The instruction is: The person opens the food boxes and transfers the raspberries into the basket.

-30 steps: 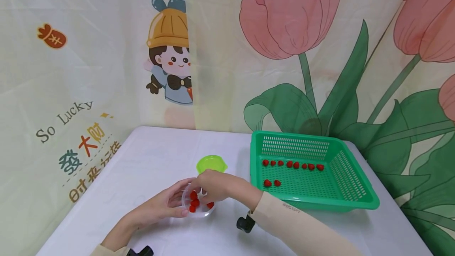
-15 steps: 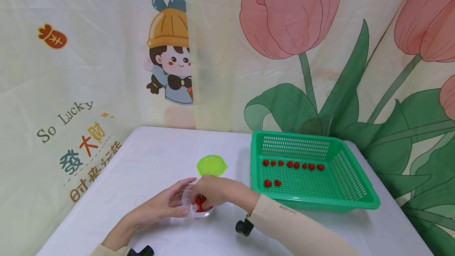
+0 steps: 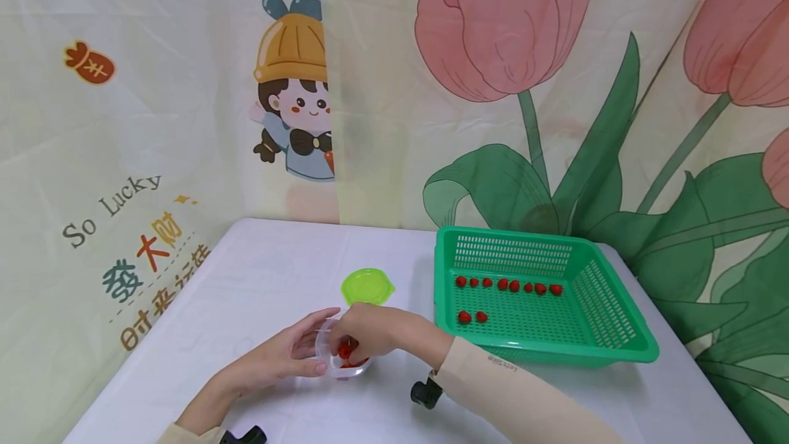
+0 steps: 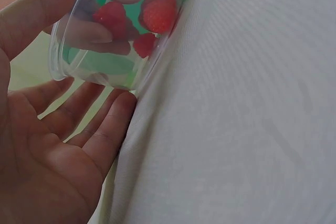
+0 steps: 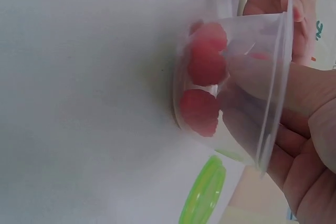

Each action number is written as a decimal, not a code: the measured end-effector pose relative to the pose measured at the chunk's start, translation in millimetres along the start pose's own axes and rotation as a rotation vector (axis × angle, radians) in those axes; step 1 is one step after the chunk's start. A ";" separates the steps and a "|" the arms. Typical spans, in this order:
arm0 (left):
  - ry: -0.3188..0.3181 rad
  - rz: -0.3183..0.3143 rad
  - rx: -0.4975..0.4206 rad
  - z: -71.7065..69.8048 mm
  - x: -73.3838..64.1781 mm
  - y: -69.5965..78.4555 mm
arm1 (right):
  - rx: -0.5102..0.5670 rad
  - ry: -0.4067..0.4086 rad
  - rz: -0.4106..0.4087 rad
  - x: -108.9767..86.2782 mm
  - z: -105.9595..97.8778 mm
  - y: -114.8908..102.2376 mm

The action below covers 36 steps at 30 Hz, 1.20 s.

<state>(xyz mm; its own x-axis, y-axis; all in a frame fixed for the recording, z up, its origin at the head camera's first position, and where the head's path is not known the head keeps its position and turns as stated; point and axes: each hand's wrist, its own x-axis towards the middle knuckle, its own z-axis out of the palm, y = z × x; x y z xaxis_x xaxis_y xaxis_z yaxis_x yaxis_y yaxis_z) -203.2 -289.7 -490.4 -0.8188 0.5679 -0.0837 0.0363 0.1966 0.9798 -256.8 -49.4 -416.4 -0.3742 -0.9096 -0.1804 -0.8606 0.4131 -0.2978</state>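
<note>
Though head view hides some, wrists reveal raspberries (image 5: 200,112).

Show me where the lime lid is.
In the head view, the lime lid lies on the table, just beyond the right hand and left of the green basket.

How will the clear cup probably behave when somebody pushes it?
The clear cup looks thin-walled, so it is probably light and may slide. Its rim is wider than its base, so a high push might tip it. The roundish red berries inside could roll.
</note>
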 end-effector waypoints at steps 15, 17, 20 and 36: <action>0.017 -0.036 0.002 1.1 1.3 1.5 | 0.096 0.091 0.003 -39.4 -31.3 10.7; 0.017 -0.043 -0.002 1.6 1.3 2.0 | 0.116 0.112 0.006 -48.6 -37.3 13.9; 0.013 -0.039 -0.009 1.9 1.4 2.1 | 0.143 0.137 0.024 -63.7 -46.0 19.7; 0.004 0.006 -0.017 1.5 0.7 -0.7 | 0.166 0.260 0.159 -156.9 -68.8 73.3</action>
<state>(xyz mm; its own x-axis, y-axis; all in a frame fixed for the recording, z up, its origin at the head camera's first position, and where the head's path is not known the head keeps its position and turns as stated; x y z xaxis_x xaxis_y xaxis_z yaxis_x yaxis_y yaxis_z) -202.9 -288.2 -491.4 -0.8206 0.5663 -0.0768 0.0315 0.1790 0.9833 -284.9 120.5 -345.4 -0.5926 -0.8055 0.0014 -0.7248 0.5325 -0.4371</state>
